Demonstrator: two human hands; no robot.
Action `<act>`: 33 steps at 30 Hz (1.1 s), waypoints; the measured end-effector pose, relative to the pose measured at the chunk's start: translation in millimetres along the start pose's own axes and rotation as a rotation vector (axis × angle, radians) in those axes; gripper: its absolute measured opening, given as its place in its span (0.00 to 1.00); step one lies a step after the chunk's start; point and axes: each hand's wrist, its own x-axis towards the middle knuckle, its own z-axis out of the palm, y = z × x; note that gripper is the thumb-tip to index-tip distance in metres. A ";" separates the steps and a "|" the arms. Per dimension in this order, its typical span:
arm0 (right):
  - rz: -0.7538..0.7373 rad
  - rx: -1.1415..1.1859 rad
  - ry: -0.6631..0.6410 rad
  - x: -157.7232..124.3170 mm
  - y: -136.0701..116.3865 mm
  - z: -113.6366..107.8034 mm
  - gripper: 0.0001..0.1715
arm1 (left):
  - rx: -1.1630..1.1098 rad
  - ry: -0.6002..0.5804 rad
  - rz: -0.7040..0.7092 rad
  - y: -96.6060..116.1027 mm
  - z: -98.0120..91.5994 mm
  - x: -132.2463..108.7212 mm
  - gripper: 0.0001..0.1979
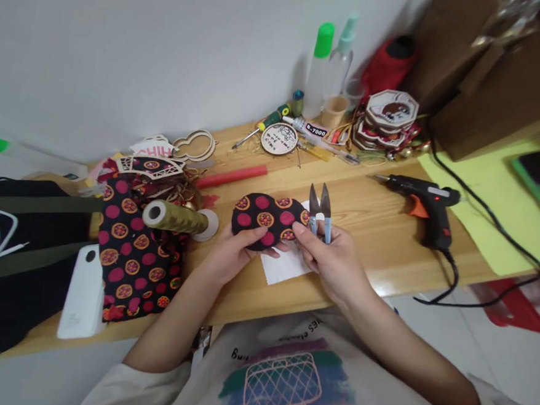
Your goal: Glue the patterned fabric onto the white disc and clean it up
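Observation:
My left hand [230, 252] grips the left end of a fabric-covered piece [265, 220], thumb on top. It is dark, with pink dots and orange flower rounds, and its two lobes resemble a gourd. Its right end is pinched by my right hand [335, 259], which also holds blue-handled thread snips [321, 209], blades pointing away from me and apart. White paper [284, 268] lies under my hands on the wooden table [353, 199]. Left of my hands, a thread cone [176, 217] stands tilted beside folded cloth [129, 260] of the same pattern.
A glue gun [429, 204] with a black cord lies at right, near yellow paper [495, 224]. Behind are a red stick [232, 176], a screwdriver [261, 128], a glue tube [314, 130], bottles [319, 76] and stacked octagonal pieces [389, 115]. A white power bank [80, 294] lies at left.

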 end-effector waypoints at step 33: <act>0.182 -0.065 -0.223 -3.5 -17.0 -30.8 0.19 | 0.724 -0.119 0.653 11.9 7.6 -5.2 0.08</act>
